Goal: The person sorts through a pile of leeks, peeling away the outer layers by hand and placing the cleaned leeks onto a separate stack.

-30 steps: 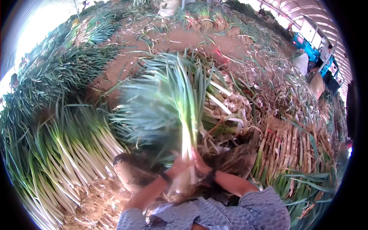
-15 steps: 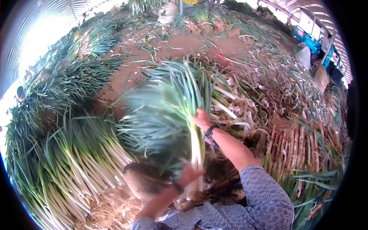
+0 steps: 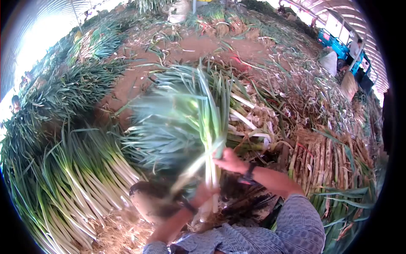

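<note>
Several long green onions (image 3: 208, 131) stand upright in front of me, leaves up, white stalks and roots toward my lap. My left hand (image 3: 204, 195) is closed around the white stalks low down, blurred by motion. Beside the stalks, higher up, my right hand (image 3: 231, 161) is closed on a green onion leaf (image 3: 220, 148). A pale blurred strip (image 3: 188, 171) slants from the stalks down to the left. Behind them spreads a pile of green leaves (image 3: 156, 139), partly smeared.
Rows of clean green onions (image 3: 84, 173) lie at my left. Unpeeled brown-skinned stalks (image 3: 321, 163) lie at my right. Peeled scraps (image 3: 296, 101) cover the ground beyond. A blue cart (image 3: 332, 42) and pale sacks (image 3: 329, 63) stand far right, near a person (image 3: 354, 48).
My right hand has come down the stalks and away to the right, now with a leaf in it. A blurred pale strip has appeared left of the stalks. My left hand stays low.
</note>
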The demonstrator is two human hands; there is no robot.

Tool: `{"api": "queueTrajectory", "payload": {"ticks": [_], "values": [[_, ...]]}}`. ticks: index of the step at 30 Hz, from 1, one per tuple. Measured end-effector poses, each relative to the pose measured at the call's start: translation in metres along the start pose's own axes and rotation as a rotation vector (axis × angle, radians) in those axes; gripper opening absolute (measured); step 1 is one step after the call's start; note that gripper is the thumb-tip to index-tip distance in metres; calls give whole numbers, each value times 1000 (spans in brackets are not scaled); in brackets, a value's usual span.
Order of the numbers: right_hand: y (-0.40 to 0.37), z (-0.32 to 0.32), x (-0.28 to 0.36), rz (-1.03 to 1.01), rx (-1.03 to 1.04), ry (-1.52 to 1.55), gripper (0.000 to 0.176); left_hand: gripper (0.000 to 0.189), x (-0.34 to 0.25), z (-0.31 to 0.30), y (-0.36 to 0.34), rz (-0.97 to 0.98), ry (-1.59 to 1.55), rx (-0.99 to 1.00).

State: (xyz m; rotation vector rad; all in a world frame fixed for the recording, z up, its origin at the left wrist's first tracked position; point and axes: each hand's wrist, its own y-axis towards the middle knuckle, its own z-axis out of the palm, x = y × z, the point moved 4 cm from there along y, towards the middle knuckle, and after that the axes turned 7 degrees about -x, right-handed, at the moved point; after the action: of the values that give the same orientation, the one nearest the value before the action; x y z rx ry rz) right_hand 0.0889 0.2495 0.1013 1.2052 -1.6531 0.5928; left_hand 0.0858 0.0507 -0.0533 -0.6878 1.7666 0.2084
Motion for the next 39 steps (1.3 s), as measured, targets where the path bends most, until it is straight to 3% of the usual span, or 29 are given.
{"api": "queueTrajectory", "payload": {"ticks": [1, 3, 5, 6, 9, 10, 12, 14, 16, 17, 18, 21, 23, 25, 27, 30, 31, 32, 34, 35, 36, 37, 38, 39], "values": [[-2, -24, 28, 204, -24, 203, 22, 46, 6, 2, 3, 100, -56, -31], [15, -110, 12, 305, -368, 228, 10, 46, 21, 7, 6, 194, -132, 4], [25, -203, 27, 284, -921, 643, 22, 48, -4, 0, 1, -78, -76, 66], [26, -222, 23, 233, -1190, 921, 27, 49, 0, 5, 2, -98, -79, 64], [0, -145, -16, 602, -543, 605, 29, 52, -16, -4, 8, -140, 113, 19], [-18, -99, -35, 745, -355, 551, 32, 52, -48, -17, 3, -40, 12, 72], [-40, -9, -27, 811, -175, 830, 42, 56, -79, -41, -10, 144, -195, 26], [-31, 54, -30, 703, -131, 1118, 50, 62, -82, -60, -21, 134, -44, -33], [-16, 84, -8, 617, 107, 1343, 61, 70, -123, -95, -45, -89, 278, -74], [-11, 98, -9, 662, -38, 1317, 68, 73, -135, -112, -54, -177, 322, -78], [-10, 103, 20, 641, -107, 1322, 70, 72, -149, -128, -70, -154, 344, -109], [-2, 114, 80, 481, -23, 1326, 67, 70, -172, -163, -114, -25, 452, -241], [8, 127, 140, 373, -27, 1229, 69, 69, -169, -189, -142, -10, 337, -345], [20, 147, 220, 211, 60, 1125, 72, 62, -179, -226, -172, 232, 170, -539], [37, 181, 309, -52, 305, 1094, 71, 81, -201, -275, -220, 367, -122, -550], [37, 230, 419, -416, 705, 780, 80, 110, -229, -377, -335, 510, -519, -554], [26, 238, 433, -495, 723, 677, 84, 105, -229, -424, -375, 457, -377, -768], [15, 246, 439, -568, 735, 570, 87, 99, -224, -472, -423, 279, -59, -1084], [9, 256, 424, -593, 767, 572, 101, 89, -217, -549, -516, -275, 634, -1516], [14, 264, 400, -573, 719, 533, 93, 84, -214, -571, -559, -524, 879, -1596], [26, 275, 363, -657, 621, 373, 86, 80, -248, -554, -582, -631, 1078, -1656], [36, 282, 315, -612, 578, 357, 79, 79, -216, -567, -623, -635, 1306, -1693], [45, 288, 270, -565, 537, 342, 72, 69, -163, -582, -673, -766, 1397, -1694], [53, 294, 224, -517, 497, 329, 65, 89, -106, -583, -715, -941, 1337, -1678]]}}
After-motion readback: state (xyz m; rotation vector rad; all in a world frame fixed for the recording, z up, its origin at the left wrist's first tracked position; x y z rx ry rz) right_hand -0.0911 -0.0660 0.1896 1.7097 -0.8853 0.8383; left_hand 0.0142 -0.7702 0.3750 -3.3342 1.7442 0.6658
